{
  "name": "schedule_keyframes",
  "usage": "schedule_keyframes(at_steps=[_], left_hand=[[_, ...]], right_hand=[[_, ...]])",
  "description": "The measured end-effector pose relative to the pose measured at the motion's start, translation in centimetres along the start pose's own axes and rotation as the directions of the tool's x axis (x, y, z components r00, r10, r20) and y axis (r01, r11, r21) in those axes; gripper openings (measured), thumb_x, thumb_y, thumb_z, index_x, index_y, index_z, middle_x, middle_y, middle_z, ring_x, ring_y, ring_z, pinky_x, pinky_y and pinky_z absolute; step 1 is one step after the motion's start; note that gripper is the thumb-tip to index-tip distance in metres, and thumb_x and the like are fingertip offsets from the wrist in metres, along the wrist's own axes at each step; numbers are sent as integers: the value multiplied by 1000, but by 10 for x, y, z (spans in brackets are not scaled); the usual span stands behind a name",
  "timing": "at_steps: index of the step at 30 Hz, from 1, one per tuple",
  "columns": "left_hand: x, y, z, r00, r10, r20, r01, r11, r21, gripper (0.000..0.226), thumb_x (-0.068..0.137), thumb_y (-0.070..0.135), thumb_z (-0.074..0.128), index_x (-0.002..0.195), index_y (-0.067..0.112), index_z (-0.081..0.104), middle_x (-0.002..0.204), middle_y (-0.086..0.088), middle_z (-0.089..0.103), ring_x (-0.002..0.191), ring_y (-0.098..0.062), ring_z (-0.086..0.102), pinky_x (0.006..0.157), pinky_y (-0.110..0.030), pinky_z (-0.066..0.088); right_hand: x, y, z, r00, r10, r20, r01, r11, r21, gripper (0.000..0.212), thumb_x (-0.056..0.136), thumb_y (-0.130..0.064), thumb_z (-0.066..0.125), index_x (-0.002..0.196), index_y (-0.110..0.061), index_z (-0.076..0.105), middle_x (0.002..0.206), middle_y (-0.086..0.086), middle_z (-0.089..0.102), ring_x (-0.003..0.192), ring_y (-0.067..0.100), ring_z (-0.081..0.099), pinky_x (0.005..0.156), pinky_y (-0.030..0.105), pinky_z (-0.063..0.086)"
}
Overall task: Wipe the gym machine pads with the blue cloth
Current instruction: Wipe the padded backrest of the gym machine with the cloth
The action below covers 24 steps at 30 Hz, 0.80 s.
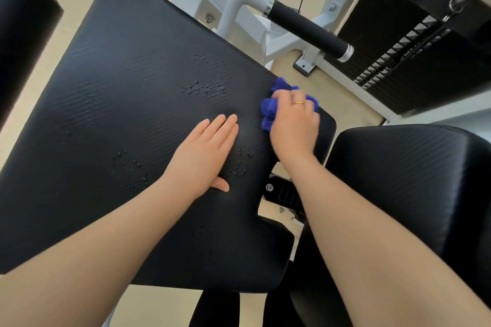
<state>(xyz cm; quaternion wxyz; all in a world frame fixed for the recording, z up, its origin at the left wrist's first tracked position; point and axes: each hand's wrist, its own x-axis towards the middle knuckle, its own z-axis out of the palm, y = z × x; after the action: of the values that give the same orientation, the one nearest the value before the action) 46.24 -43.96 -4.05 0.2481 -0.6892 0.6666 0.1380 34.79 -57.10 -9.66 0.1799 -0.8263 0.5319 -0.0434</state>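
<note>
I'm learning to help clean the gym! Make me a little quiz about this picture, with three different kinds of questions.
1. True or false: the left hand is holding the blue cloth.
2. Where are the water droplets? A) on the big black pad B) on the foam-grip handle C) on the weight stack
3. Fill in: the right hand presses the cloth near the pad's ____ edge.

Key:
1. False. The left hand lies flat and open on the pad; the right hand holds the cloth.
2. A
3. right
</note>
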Motion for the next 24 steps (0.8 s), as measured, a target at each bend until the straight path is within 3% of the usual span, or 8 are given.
schedule_keyframes(at_steps=[3, 7, 11, 14, 16, 19, 22, 24], left_hand=[[0, 0, 3, 1000, -7, -19, 7, 1000, -11, 117, 72, 66, 54, 146, 4, -12, 158, -9, -15, 146, -26, -7, 117, -37, -5], [0, -1, 5, 1000, 3, -25, -3, 1000, -8, 117, 72, 67, 53, 146, 4, -13, 157, -9, -14, 146, -26, -8, 116, -38, -5], [1, -1, 4, 1000, -9, -15, 9, 1000, -11, 117, 73, 66, 55, 146, 4, -13, 157, -10, -14, 146, -27, -7, 117, -38, -4], [0, 0, 2, 1000, 2, -7, -2, 1000, -4, 117, 73, 66, 55, 146, 4, -12, 158, -10, -13, 146, -27, -7, 117, -38, -4], [0, -1, 4, 1000, 6, -20, -6, 1000, 1, 117, 73, 67, 53, 146, 4, -12, 158, -9, -13, 146, -26, -7, 117, -38, -4], [0, -3, 8, 1000, 2, -31, -1, 1000, 10, 116, 73, 68, 50, 146, 5, -13, 157, -9, -15, 146, -26, -9, 116, -38, -5], [0, -3, 6, 1000, 7, -14, -7, 1000, 28, 117, 72, 69, 49, 146, 4, -15, 157, -9, -16, 145, -26, -9, 116, -39, -5], [1, -3, 5, 1000, 1, -27, 0, 1000, 29, 117, 73, 69, 49, 146, 4, -15, 157, -10, -15, 146, -27, -8, 116, -39, -5]], right_hand=[[14, 29, -5, 935, 356, 0, -355, 934, -44, 34, 92, -7, 45, 126, -7, 42, 131, 18, 43, 115, 35, 43, 94, 43, 37], [6, 14, -1, 881, 474, -4, -473, 880, 48, 34, 89, -4, 48, 123, -7, 41, 131, 18, 41, 115, 35, 42, 95, 44, 38], [-62, -15, 16, 973, 232, 0, -232, 972, 27, 40, 89, -3, 50, 128, -9, 43, 137, 18, 39, 118, 37, 40, 90, 43, 39], [-53, 5, 11, 999, 35, 25, -33, 995, -98, 36, 91, -5, 44, 127, -8, 44, 134, 20, 41, 113, 39, 43, 89, 43, 37], [-29, 25, 8, 998, 69, -8, -70, 981, -181, 35, 91, -5, 43, 126, -10, 43, 133, 19, 42, 113, 37, 42, 90, 42, 36], [-11, 28, 13, 958, 277, -79, -285, 948, -139, 35, 90, 0, 42, 124, -10, 42, 134, 19, 40, 115, 35, 40, 93, 40, 34], [-23, 26, 15, 965, 255, -67, -262, 956, -133, 32, 91, 0, 40, 122, -7, 43, 132, 21, 42, 111, 37, 43, 90, 42, 37], [-43, 24, 15, 981, 192, -30, -194, 966, -168, 27, 89, -3, 37, 113, -5, 50, 119, 23, 52, 99, 39, 51, 79, 43, 43]])
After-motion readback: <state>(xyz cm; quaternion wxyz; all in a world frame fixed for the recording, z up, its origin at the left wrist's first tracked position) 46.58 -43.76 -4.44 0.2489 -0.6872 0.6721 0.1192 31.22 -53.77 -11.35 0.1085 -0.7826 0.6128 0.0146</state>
